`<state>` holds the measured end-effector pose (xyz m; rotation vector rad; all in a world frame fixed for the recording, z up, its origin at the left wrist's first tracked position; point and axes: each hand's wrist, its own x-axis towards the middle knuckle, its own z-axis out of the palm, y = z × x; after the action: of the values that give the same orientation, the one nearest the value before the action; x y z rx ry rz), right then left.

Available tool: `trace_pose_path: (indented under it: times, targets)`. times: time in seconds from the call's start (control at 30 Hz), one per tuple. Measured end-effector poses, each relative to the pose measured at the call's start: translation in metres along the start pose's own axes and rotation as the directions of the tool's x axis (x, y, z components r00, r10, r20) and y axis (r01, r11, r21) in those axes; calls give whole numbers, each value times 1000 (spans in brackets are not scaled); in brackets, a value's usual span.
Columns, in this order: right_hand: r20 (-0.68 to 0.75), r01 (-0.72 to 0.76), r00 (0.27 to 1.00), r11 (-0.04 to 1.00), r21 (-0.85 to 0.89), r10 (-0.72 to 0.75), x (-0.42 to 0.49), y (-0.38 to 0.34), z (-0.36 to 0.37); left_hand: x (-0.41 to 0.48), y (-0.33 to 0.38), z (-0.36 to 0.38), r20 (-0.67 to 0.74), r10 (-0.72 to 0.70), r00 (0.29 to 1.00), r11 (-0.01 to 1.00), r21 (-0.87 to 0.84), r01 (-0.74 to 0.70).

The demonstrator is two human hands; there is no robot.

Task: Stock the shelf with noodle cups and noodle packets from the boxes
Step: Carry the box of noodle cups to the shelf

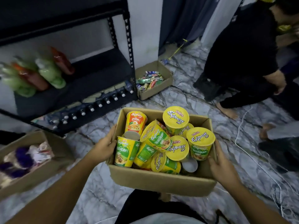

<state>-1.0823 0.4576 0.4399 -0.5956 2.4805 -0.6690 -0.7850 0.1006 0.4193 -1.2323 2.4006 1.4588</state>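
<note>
Two hands on the cup box, shelf not yet taking any noodles

Grip: both hands are holding the cup box [161, 180]. The left hand [105, 143] is clamping the left wall with its thumb at the rim. The right hand [222, 164] is wrapping round the right wall, close to the near corner. The box is sitting near centre, just ahead of the person's lap. Whether it is resting on the marbled floor [178, 97] or being carried, I cannot tell.

Step, as judged: the box is being brought to the shelf [97, 75] at far left. Doing this well is asking for a level box and even pressure on both walls, then a set-down close to the shelf front so each cup is travelling a short way.

Contents: noodle cups [176, 147] are lying jumbled, roughly ten showing, mostly yellow-green, some upright and some on their sides. One orange Ayam cup [135, 122] is leaning in the far left corner. The upper cups are standing above the rim, so a tilt is risking a spill.

Other containers:
- The left box [37, 173] is holding purple and white packets, too blurred to identify.
- The far box [155, 92], beside the shelf post, is holding small mixed wrappers.
- The shelf is carrying green and red bottles [40, 73] above and capped water bottles [90, 109] below.

A second person [242, 54] is crouching at far right
</note>
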Motion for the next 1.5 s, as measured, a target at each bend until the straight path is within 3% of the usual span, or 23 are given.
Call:
trace_pose_path:
  times: [0.3, 0.43, 0.6, 0.8, 0.97, 1.2, 1.33, 1.5]
  targets:
    - [253, 324, 921, 943, -69, -298, 102, -132, 64, -62, -69, -54, -313, -256, 915, 965, -131, 226]
    - [331, 411, 876, 903, -127, -352, 131, -179, 90, -77, -88, -73, -378, -349, 858, 932, -237, 275]
    - [421, 508, 795, 859, -66, -437, 166, -224, 120, -80, -103, -97, -392, -461, 796, 872, -366, 325]
    - [453, 549, 757, 834, -53, -470, 201, -271, 144, -62, -116, -126, -373, -508, 776, 823, -476, 309]
    - [479, 506, 773, 859, -72, -416, 229, -296, 159, -38, -119, -149, -372, -565, 736, 784, -521, 338]
    - [503, 482, 766, 876, -36, -401, 240, -337, 186, -5, -139, -186, -349, -545, 762, 808, -459, 368]
    - [450, 486, 797, 870, -81, -403, 236, -354, 210, 12, -163, -209, -341, -536, 772, 833, -360, 419]
    - [495, 376, 820, 923, -86, -288, 243, -357, 242, 28, -186, -228, -277, -577, 768, 796, -403, 452]
